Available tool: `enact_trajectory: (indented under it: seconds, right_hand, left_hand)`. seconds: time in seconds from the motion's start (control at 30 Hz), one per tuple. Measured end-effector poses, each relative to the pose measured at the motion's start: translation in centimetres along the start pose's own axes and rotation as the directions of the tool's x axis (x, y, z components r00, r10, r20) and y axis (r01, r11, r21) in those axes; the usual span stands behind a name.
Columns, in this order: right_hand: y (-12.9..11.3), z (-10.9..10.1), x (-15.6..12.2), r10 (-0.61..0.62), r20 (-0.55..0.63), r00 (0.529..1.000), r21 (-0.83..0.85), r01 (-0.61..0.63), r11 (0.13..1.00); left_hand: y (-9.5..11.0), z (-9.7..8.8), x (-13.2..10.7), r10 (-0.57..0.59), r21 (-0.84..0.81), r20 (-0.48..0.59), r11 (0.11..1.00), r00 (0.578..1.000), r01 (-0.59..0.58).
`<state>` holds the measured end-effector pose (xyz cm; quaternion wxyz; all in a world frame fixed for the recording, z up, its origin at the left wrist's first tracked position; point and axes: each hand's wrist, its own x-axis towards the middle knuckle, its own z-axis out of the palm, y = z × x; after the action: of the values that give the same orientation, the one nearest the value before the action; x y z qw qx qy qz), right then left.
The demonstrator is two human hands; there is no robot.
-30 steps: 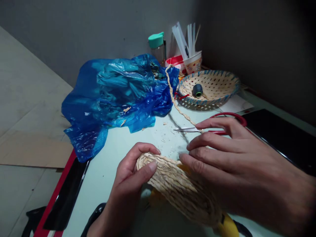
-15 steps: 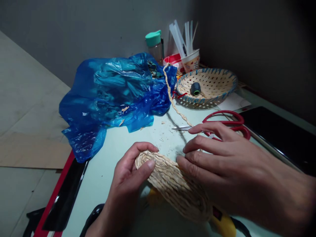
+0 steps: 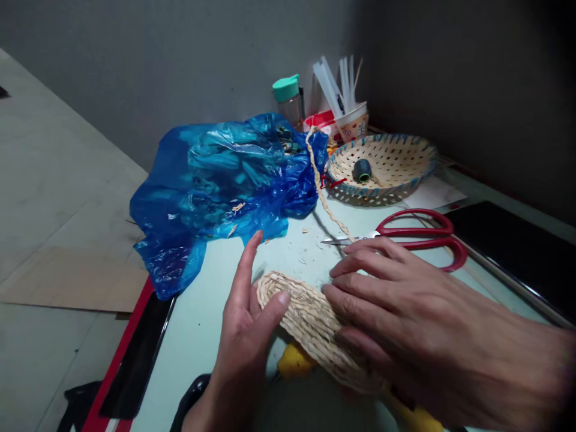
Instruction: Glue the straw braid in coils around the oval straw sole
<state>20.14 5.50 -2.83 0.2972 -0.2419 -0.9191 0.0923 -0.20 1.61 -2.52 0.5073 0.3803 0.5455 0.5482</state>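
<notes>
An oval mat of coiled, twisted straw cord lies tilted between my hands. My left hand grips its left end, thumb on top and index finger raised straight; the other fingers are hidden beneath. Bent over the mat's upper right side are the fingers of my right hand, covering that end. A loose length of twisted straw cord arches up from the right fingertips toward the blue bag. Red-handled scissors lie just beyond my right hand. Partly under the mat sits a yellow tool, its kind unclear.
A crumpled blue plastic bag fills the back left of the table. Behind stand a green-lidded bottle and a paper cup of translucent sticks. A woven basket holds a dark thread spool. A black panel lies at right.
My left index finger has lifted off the mat and now points up. My right hand has shifted slightly on the mat. The whole view has moved, so things sit a little lower and further right.
</notes>
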Motion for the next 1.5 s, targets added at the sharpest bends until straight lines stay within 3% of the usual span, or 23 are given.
enact_trajectory:
  seconds: [0.27,0.47,0.6,0.7,0.73,0.77,0.8,0.83,0.87,1.0,1.2,1.37,1.5]
  right_hand:
    - [-0.9,0.9,-0.5,0.101,-0.006,0.995,-0.191,-0.1,0.977]
    - [-1.5,1.2,-0.3,0.163,-0.045,0.986,-0.171,-0.169,0.971]
    - [-1.7,1.0,-0.4,0.177,-0.078,0.981,-0.097,-0.185,0.978]
    - [-1.4,0.6,-0.4,0.171,-0.099,0.98,-0.097,-0.18,0.979]
    - [-1.2,0.5,-0.3,0.166,-0.102,0.981,-0.114,-0.177,0.978]
    - [-1.0,0.4,-0.2,0.162,-0.099,0.982,-0.134,-0.174,0.976]
    - [-0.8,0.4,-0.1,0.154,-0.095,0.983,-0.157,-0.168,0.973]
    - [-0.6,0.4,0.0,0.142,-0.09,0.986,-0.184,-0.156,0.97]
    - [-0.5,0.4,0.0,0.123,-0.09,0.988,-0.212,-0.14,0.967]
    - [-0.2,0.6,0.0,0.041,-0.069,0.997,-0.283,-0.059,0.957]
    - [-0.3,0.8,-0.3,-0.006,-0.033,0.999,-0.287,-0.004,0.958]
    - [-0.4,0.7,0.0,-0.052,-0.061,0.997,-0.338,0.028,0.941]
    - [-0.6,0.4,0.1,-0.052,-0.028,0.998,-0.33,0.04,0.943]
  left_hand:
    - [-1.2,-0.8,0.7,0.054,0.038,0.051,0.998,0.997,-0.056]
    - [-2.1,-0.2,0.5,0.109,-0.008,0.076,0.994,0.991,-0.108]
    - [-0.5,-0.6,0.4,0.092,-0.03,0.109,0.996,0.99,-0.089]
    - [1.8,-2.6,1.5,0.18,-0.045,-0.021,0.982,0.983,-0.181]
    - [2.5,-3.5,2.0,0.287,-0.016,-0.158,0.956,0.945,-0.293]
    - [3.1,-4.4,2.7,0.411,0.074,-0.32,0.909,0.854,-0.41]
    - [3.4,-5.3,3.3,0.478,0.124,-0.404,0.874,0.78,-0.47]
    - [3.5,-5.9,3.8,0.513,0.159,-0.444,0.852,0.735,-0.498]
    - [3.5,-6.4,4.3,0.528,0.199,-0.438,0.846,0.728,-0.495]
    - [2.3,-6.3,4.5,0.551,0.367,-0.274,0.818,0.788,-0.444]
    - [2.3,-5.8,3.3,0.599,0.556,-0.12,0.701,0.792,-0.446]
    - [2.1,-5.2,3.7,0.484,0.589,0.085,0.68,0.871,-0.436]
    - [1.4,-4.7,3.8,0.402,0.537,0.186,0.723,0.896,-0.436]
